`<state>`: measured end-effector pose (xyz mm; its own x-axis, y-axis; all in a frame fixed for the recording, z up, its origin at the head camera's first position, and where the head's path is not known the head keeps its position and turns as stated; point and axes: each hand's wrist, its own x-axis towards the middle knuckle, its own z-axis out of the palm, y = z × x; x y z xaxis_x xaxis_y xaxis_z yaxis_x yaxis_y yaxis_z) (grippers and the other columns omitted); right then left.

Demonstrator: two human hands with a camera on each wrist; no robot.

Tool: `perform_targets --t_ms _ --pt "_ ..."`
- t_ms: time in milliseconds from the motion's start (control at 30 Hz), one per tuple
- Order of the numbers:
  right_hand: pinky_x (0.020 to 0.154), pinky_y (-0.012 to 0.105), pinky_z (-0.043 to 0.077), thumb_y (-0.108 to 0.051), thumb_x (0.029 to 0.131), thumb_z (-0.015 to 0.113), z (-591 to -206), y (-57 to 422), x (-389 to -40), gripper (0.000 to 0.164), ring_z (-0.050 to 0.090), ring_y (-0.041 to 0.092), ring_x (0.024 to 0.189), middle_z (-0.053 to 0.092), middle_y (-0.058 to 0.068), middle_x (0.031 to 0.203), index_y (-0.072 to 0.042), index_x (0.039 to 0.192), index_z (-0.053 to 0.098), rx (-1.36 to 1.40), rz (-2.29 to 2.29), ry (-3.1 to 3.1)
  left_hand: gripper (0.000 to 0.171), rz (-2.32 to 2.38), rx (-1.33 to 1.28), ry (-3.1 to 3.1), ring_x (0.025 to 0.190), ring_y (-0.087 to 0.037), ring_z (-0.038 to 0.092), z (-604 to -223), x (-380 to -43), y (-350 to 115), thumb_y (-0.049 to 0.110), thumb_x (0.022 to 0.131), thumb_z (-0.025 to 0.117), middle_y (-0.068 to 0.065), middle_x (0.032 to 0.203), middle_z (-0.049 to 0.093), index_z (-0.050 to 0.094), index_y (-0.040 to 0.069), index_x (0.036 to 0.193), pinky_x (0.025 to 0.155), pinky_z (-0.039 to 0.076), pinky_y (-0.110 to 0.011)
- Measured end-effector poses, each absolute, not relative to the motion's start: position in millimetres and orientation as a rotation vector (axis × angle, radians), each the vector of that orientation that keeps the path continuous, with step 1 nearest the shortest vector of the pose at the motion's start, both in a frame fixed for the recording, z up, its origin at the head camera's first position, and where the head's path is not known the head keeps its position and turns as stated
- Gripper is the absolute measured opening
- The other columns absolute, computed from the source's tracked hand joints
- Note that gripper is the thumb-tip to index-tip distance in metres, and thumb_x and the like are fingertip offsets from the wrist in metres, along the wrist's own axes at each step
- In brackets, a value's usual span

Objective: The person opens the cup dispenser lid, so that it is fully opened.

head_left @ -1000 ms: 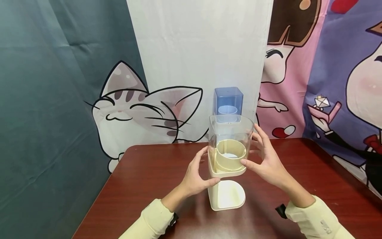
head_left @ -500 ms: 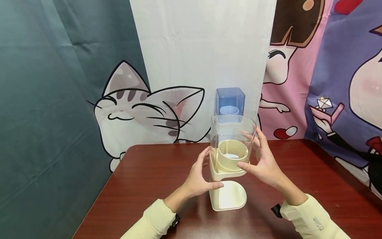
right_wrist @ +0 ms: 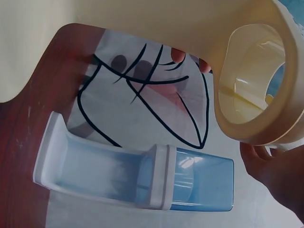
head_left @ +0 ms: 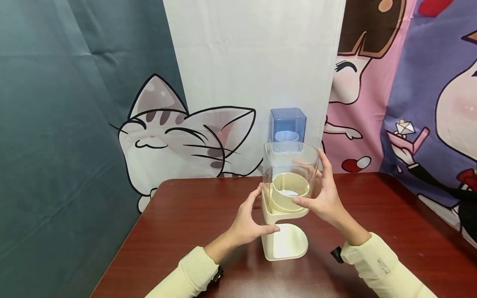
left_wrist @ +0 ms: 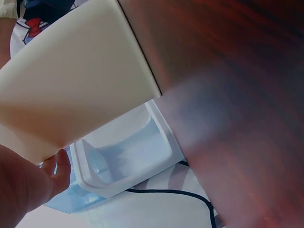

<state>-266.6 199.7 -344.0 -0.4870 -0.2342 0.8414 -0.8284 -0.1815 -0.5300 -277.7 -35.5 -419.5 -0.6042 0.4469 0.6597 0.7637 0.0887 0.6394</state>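
Your left hand [head_left: 244,223] is spread in a wide curve round the back post of the cream stand [head_left: 287,217], thumb across its near side, fingertips behind. Your right hand [head_left: 326,198] makes another wide curve on the clear box [head_left: 290,157], thumb at the lower front and fingers along the far right side. The stand appears upright on the table [head_left: 186,231], near the middle, with the box on its shelf round the cream ring [head_left: 288,203]. How hard either hand presses can't be told. The likeliest trouble is a slip of the box: its walls look smooth, and a grip that wide leaves little to hook onto if the thumb slides. If the box is snug on the shelf, pulling it at an angle could wedge it, and the whole stand might tip, since your left hand holds the post and nothing visible presses down on the base. A sudden release could then send the box backward toward the blue box [right_wrist: 204,183] on the white stand [right_wrist: 104,168] behind. Squeezing the clear walls too hard might also bow them against the ring, so keep the pressure even.
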Motion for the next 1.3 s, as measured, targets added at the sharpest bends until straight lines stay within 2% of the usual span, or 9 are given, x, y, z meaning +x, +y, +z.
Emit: perform_targets --t_ms 100,233,367,533,667,767,833,1033,1300 --pt "0.106 0.039 0.043 0.004 0.072 0.085 -343 197 -271 0.119 0.053 0.035 0.126 0.035 0.040 0.142 -0.014 0.158 0.004 1.273 1.704 -1.565 0.107 -1.524 -1.199 -2.084 0.125 -0.023 0.053 -420 -279 -36 0.030 0.072 0.089 -0.008 0.143 0.050 0.025 0.012 0.155 0.095 0.051 -0.037" --pt "0.110 0.045 0.037 -0.008 0.075 0.087 -340 195 -276 0.116 0.056 0.036 0.121 0.038 0.037 0.142 -0.012 0.157 0.005 1.326 1.679 -1.491 0.106 -1.569 -1.194 -2.092 0.123 -0.024 0.054 -420 -279 -36 0.031 0.071 0.090 -0.010 0.141 0.052 0.026 0.012 0.154 0.095 0.050 -0.038" --pt "0.107 0.047 0.041 -0.011 0.073 0.088 -339 194 -281 0.116 0.058 0.036 0.118 0.038 0.039 0.139 -0.011 0.156 0.007 1.360 1.647 -1.465 0.107 -1.592 -1.188 -2.103 0.121 -0.025 0.054 -418 -280 -37 0.036 0.071 0.090 -0.012 0.139 0.052 0.026 0.009 0.153 0.093 0.050 -0.039" --pt "0.105 0.043 0.044 -0.019 0.071 0.091 -337 197 -286 0.119 0.056 0.036 0.121 0.035 0.042 0.137 -0.011 0.155 0.007 1.362 1.620 -1.517 0.107 -1.585 -1.174 -2.129 0.114 -0.032 0.056 -415 -277 -36 0.019 0.068 0.092 -0.020 0.136 0.053 0.026 0.000 0.150 0.089 0.051 -0.047" --pt "0.103 0.043 0.046 -0.014 0.071 0.090 -335 198 -287 0.119 0.055 0.036 0.123 0.036 0.042 0.140 -0.012 0.155 0.006 1.387 1.646 -1.538 0.102 -1.603 -1.171 -2.139 0.108 -0.033 0.057 -397 -263 -37 0.008 0.067 0.090 -0.024 0.132 0.053 0.028 -0.007 0.146 0.086 0.051 -0.051" --pt "0.099 0.044 0.049 -0.007 0.070 0.090 -334 199 -288 0.118 0.057 0.038 0.121 0.037 0.043 0.139 -0.011 0.154 0.007 1.406 1.685 -1.531 0.099 -1.624 -1.170 -2.137 0.109 -0.033 0.057 -387 -256 -38 0.008 0.069 0.090 -0.025 0.131 0.053 0.029 -0.009 0.145 0.088 0.052 -0.048" --pt "0.097 0.044 0.051 -0.002 0.069 0.089 -333 200 -288 0.117 0.058 0.040 0.119 0.037 0.044 0.137 -0.010 0.154 0.008 1.403 1.710 -1.534 0.102 -1.637 -1.147 -2.155 0.112 -0.033 0.057 -390 -259 -37 0.004 0.067 0.090 -0.024 0.133 0.052 0.027 -0.006 0.147 0.090 0.052 -0.045" --pt "0.095 0.044 0.052 0.010 0.065 0.086 -333 202 -287 0.118 0.059 0.038 0.118 0.036 0.044 0.138 -0.012 0.154 0.011 1.392 1.737 -1.568 0.111 -1.675 -1.058 -2.192 0.118 -0.024 0.055 -414 -275 -32 0.008 0.063 0.093 -0.012 0.138 0.050 0.026 0.009 0.151 0.096 0.049 -0.035" --pt "0.099 0.044 0.049 0.006 0.067 0.087 -333 204 -283 0.116 0.055 0.041 0.121 0.034 0.044 0.138 -0.013 0.153 0.011 1.392 1.710 -1.569 0.107 -1.612 -1.017 -2.203 0.123 -0.021 0.051 -416 -275 -26 0.013 0.063 0.094 -0.010 0.138 0.049 0.027 0.008 0.147 0.096 0.049 -0.036"
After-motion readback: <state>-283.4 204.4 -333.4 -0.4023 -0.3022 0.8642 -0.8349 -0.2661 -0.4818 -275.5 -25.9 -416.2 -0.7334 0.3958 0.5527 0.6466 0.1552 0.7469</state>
